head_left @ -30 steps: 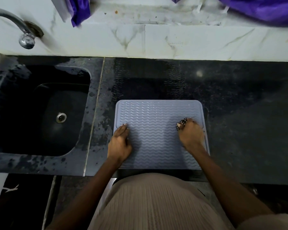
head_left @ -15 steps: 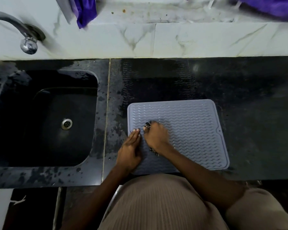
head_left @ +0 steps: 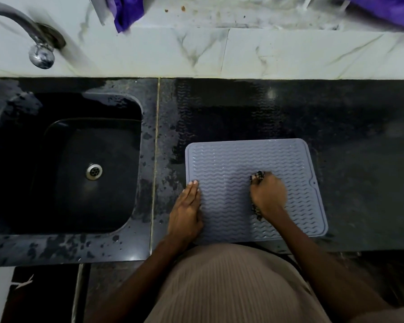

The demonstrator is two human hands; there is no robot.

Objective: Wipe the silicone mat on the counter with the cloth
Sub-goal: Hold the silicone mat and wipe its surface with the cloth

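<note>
A grey silicone mat [head_left: 231, 159] with wavy ridges lies flat on the black counter [head_left: 359, 136], near its front edge. My left hand [head_left: 187, 210] rests flat with straight fingers on the mat's left edge. My right hand [head_left: 268, 195] is on the middle of the mat, fingers curled round a small dark speckled cloth [head_left: 258, 176]. Bits of the cloth stick out past my fingertips and under my wrist; the rest is hidden in my fist.
A black sink [head_left: 79, 164] with a metal drain sits left of the mat, and a tap [head_left: 40, 54] hangs over its back left. The counter between is wet. White marble wall behind; purple fabric [head_left: 126, 12] hangs at the top.
My right hand with the cloth swept from the mat's right side to its left edge, then back to the middle. My left hand stayed on the left edge. The camera shifted.
</note>
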